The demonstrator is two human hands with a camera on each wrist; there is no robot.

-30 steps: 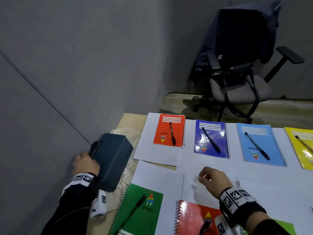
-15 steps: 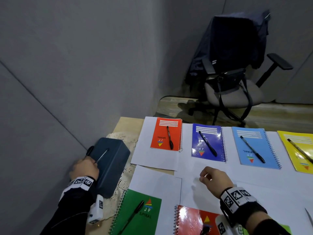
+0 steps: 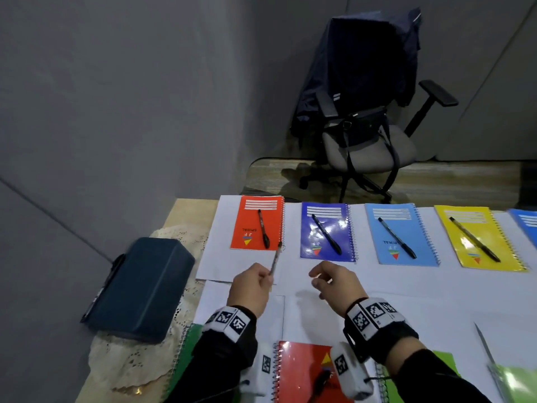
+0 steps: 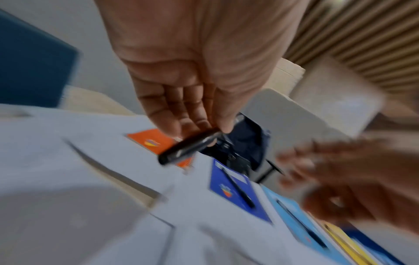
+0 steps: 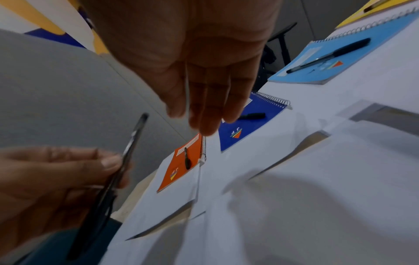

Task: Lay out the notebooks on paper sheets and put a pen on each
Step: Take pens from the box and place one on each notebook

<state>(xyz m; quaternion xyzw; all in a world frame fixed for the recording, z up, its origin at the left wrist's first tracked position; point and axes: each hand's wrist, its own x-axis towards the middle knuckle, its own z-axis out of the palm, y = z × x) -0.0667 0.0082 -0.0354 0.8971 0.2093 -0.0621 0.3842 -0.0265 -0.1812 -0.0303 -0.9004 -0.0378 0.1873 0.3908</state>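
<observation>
A black pen is pinched in the grip of the left hand, held in the air above the white paper sheets near the front of the counter, its tip pointing toward the far row. The right hand hovers just beside it, fingers loosely curled and holding nothing, poised as if to receive the pen.

Along the far row, the orange notebook, dark blue notebook, light blue notebook and yellow notebook each lie on paper with a pen already on the cover; a further blue one shows only its corner at the right edge. In the near row, the red notebook carries a pen, the green notebook is largely hidden by the sleeve, and a light green cover at the right appears to have no pen on it yet. Judging from this, the layout looks nearly finished, with the held pen among the last to be placed.

A dark blue case rests on a lace cloth at the counter's left end.
</observation>
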